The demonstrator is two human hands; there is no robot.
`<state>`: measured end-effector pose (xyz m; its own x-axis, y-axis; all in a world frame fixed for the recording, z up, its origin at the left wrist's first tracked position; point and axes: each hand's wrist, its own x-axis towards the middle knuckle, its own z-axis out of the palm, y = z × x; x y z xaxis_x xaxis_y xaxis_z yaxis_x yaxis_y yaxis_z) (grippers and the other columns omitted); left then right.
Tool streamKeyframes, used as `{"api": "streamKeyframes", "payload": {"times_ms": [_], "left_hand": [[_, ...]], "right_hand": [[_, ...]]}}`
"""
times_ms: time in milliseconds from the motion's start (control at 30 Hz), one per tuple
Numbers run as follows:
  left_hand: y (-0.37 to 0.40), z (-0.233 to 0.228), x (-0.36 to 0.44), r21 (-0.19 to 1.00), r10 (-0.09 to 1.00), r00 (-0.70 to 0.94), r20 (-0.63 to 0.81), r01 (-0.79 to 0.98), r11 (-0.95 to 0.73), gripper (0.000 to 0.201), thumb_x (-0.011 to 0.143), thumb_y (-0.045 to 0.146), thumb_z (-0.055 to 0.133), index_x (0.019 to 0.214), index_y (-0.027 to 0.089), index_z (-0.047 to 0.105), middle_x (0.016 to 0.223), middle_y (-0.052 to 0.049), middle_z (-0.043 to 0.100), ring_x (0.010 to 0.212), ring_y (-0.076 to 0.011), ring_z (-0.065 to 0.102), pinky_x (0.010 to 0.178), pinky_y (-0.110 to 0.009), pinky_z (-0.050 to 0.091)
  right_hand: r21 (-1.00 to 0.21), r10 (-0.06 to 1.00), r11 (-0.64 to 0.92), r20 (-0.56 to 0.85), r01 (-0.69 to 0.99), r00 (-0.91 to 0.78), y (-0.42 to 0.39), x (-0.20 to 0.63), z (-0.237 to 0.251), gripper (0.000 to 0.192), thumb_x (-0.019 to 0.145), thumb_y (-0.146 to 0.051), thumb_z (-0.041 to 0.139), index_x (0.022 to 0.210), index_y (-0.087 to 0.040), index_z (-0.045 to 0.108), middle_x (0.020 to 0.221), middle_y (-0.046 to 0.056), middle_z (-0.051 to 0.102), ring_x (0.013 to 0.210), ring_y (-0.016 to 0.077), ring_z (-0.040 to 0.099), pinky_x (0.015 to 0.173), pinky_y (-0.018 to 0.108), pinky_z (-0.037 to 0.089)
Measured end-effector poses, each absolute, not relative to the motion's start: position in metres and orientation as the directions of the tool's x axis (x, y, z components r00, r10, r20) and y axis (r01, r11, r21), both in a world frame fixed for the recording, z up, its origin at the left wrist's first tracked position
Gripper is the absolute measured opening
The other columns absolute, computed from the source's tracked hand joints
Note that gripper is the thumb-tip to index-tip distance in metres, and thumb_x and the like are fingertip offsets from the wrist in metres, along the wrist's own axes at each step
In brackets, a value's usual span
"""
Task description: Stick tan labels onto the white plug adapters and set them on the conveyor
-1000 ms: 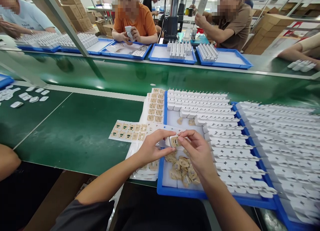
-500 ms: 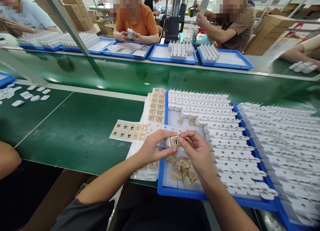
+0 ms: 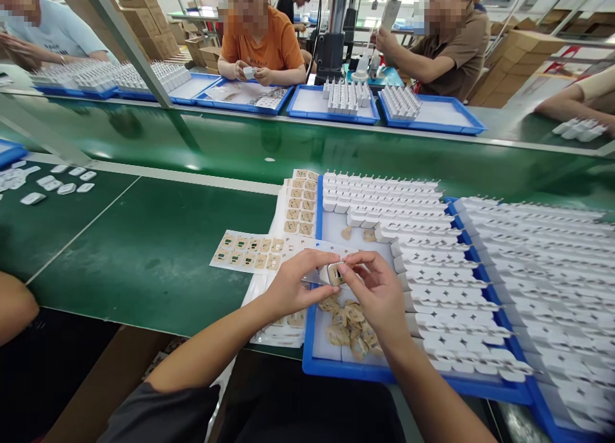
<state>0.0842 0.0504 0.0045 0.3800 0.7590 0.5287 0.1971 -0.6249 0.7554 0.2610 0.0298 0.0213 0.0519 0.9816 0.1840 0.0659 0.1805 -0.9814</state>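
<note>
My left hand and my right hand meet over the near left corner of a blue tray. Between their fingertips they pinch one small white charger plug with a tan sticker on its face. Under my hands lies a heap of peeled tan sticker scraps. Rows of white charger plugs fill the rest of the tray. Sheets of tan stickers lie on the green bench just left of the tray.
A second blue tray of white plugs lies to the right. A green conveyor belt runs across beyond the bench. Other people sit at the far side with blue trays. Loose white parts lie at far left.
My hands have stayed in place over the tray corner, still pinching the plug; the fingers shifted only slightly. The person in orange lowered their hands to the tray.
</note>
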Motion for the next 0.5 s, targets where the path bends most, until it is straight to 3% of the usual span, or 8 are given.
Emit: {"api": "streamKeyframes", "payload": {"times_ms": [200,367,433,500], "left_hand": [[0.0503,0.0044,0.0839,0.739,0.748,0.379,0.545,0.204,-0.642,0.043,0.084,0.029,0.075,0.124,0.022,0.062,0.117,-0.010,0.072,0.108,-0.0230,0.069,0.095,-0.037,0.055],[0.0499,0.0016,0.0842,0.715,0.727,0.365,0.582,0.197,-0.671,0.044,0.084,0.028,0.074,0.125,0.022,0.061,0.118,-0.011,0.072,0.109,-0.0236,0.068,0.095,-0.039,0.055],[0.0497,0.0001,0.0844,0.712,0.723,0.339,0.602,0.183,-0.678,0.043,0.084,0.025,0.075,0.124,0.023,0.061,0.119,-0.012,0.071,0.110,-0.0240,0.067,0.096,-0.040,0.055],[0.0499,-0.0014,0.0844,0.709,0.721,0.306,0.621,0.172,-0.684,0.042,0.083,0.021,0.074,0.122,0.023,0.061,0.121,-0.013,0.070,0.113,-0.0245,0.066,0.097,-0.042,0.054]], "right_hand": [[-0.969,0.974,0.214,0.222,0.126,0.053,0.0277,0.2600,0.0221,0.005,0.088,-0.026,0.069,0.089,-0.026,0.065,0.086,0.001,0.065,0.086,0.0173,0.064,0.079,0.032,0.056],[-0.843,0.904,0.372,0.424,0.389,0.053,0.0235,0.2554,0.0226,0.010,0.088,-0.019,0.066,0.094,-0.026,0.063,0.088,0.001,0.063,0.085,0.0187,0.064,0.079,0.036,0.056],[-0.798,0.879,0.407,0.475,0.444,0.047,0.0235,0.2545,0.0228,0.018,0.086,-0.019,0.068,0.102,-0.027,0.063,0.096,0.003,0.061,0.088,0.0193,0.063,0.075,0.035,0.057],[-0.829,0.907,0.373,0.421,0.417,0.026,0.0245,0.2551,0.0237,0.030,0.084,-0.023,0.071,0.112,-0.027,0.061,0.113,0.006,0.058,0.096,0.0201,0.063,0.072,0.033,0.059]]}}
